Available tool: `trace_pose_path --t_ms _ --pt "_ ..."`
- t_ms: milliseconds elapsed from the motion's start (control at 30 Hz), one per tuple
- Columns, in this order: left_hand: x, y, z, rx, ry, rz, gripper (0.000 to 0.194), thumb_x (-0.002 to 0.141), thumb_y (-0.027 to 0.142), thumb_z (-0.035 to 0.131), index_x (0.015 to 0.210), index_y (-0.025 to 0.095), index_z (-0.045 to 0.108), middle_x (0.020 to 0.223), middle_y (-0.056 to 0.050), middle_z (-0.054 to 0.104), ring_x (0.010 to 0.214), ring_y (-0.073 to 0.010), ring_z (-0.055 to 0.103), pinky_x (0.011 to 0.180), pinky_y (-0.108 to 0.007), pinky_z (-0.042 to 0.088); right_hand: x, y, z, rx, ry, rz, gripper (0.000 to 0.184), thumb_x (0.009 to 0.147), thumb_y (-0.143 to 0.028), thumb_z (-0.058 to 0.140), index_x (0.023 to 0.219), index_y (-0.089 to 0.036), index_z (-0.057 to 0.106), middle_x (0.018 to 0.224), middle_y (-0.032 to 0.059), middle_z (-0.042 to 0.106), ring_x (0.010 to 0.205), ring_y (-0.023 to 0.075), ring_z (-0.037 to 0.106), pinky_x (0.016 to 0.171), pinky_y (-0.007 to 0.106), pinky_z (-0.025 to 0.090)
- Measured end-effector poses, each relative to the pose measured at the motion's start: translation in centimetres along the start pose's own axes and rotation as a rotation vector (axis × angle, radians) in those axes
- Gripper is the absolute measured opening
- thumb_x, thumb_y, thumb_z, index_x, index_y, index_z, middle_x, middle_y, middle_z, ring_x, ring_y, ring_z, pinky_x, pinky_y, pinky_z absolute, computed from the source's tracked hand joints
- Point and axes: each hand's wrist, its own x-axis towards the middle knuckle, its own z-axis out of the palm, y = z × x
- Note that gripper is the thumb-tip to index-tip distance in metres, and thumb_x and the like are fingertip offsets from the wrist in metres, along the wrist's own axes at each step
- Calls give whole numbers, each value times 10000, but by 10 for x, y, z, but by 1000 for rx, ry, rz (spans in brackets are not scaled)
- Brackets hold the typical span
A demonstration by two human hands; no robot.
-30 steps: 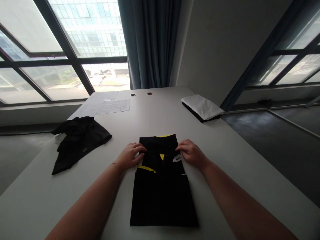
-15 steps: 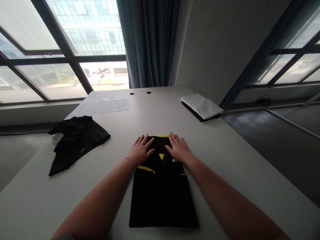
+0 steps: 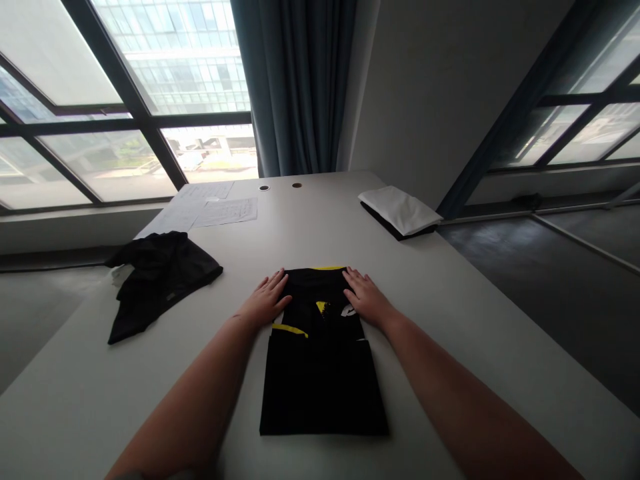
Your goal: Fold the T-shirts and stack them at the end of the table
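A folded black garment with yellow trim (image 3: 320, 380) lies flat in the middle of the white table (image 3: 310, 227), its near part a neat rectangle. My left hand (image 3: 265, 300) rests flat against the garment's upper left side, fingers apart. My right hand (image 3: 367, 298) lies the same way along its upper right side, with the fingertips on the cloth. Neither hand grips it. To the left of my left hand lies a crumpled black garment (image 3: 160, 283), hanging partly toward the table's left edge.
Printed papers (image 3: 225, 212) lie at the table's far left, near two round holes. At the far right sits a folded white cloth on a dark one (image 3: 400, 210). Table edges run down both sides, with floor beyond and windows and a curtain behind.
Both hands have slid apart, from the top of the folded garment out to its sides. The fingers are less spread. The garment itself stays in place.
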Motion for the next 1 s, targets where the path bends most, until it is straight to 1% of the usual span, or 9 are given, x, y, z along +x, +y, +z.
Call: trace_pose_path --t_ms 100,200,267,333,433,533,633,833,1000 --pt "-27 8 -12 -63 68 18 573 1040 428 456 1574 220 444 1666 -121 380 1537 -288 370 1267 -528 306 -31 -5 -18 186 114 -118 536 1000 -286 446 1519 -180 522 1653 132 399 1571 280 282 1268 537 282" --pt "-73 35 -25 -81 146 84 531 986 408 570 1501 280 543 1619 -99 466 1554 -326 326 1237 -565 358 -82 -25 -36 316 173 -300 420 1019 -324 502 1413 -254 628 1570 114 512 1539 293 350 1238 555 345" --pt "-108 61 -28 -75 137 157 589 900 441 703 1464 326 577 1637 -89 436 1571 -364 269 1238 -610 330 -120 -41 -41 350 75 -455 411 959 -378 650 1358 -282 670 1513 117 569 1506 324 398 1228 559 362" --pt "-140 85 -27 -106 54 261 650 801 496 804 1408 351 618 1617 -89 462 1544 -385 317 1233 -620 334 -155 -53 -40 332 -91 -568 532 856 -420 788 1362 -302 673 1481 116 597 1464 347 457 1256 580 300" --pt "-169 107 -19 -142 -75 332 578 771 432 827 1318 347 662 1515 -79 576 1436 -356 486 1230 -591 363 -188 -59 -26 276 -211 -563 592 813 -279 795 1388 -307 658 1495 108 587 1431 342 502 1266 606 259" --pt "-178 109 -10 -144 -40 291 440 818 190 685 1240 317 686 1392 -62 669 1332 -286 589 1207 -517 426 -197 -52 -10 276 -127 -437 663 782 -33 619 1398 -276 650 1490 112 591 1435 294 507 1231 527 382" --pt "-177 101 -7 -153 -5 269 588 714 43 568 1223 314 683 1360 -39 690 1329 -261 593 1189 -482 455 -194 -46 -4 293 -53 -377 765 693 60 515 1373 -254 669 1457 114 619 1405 267 541 1180 469 465" --pt "-171 87 -10 -238 23 165 629 643 25 551 1201 285 681 1374 -57 684 1305 -247 613 1133 -434 503 -187 -46 -9 327 -24 -393 685 698 28 537 1287 -264 730 1406 104 659 1340 268 600 1140 482 496" --pt "-174 84 -13 -246 45 258 502 752 101 540 1191 288 694 1271 -37 752 1231 -232 678 1245 -512 352 -190 -48 -20 433 -31 -422 511 802 -67 565 1251 -247 731 1291 101 735 1281 267 644 1138 509 485"
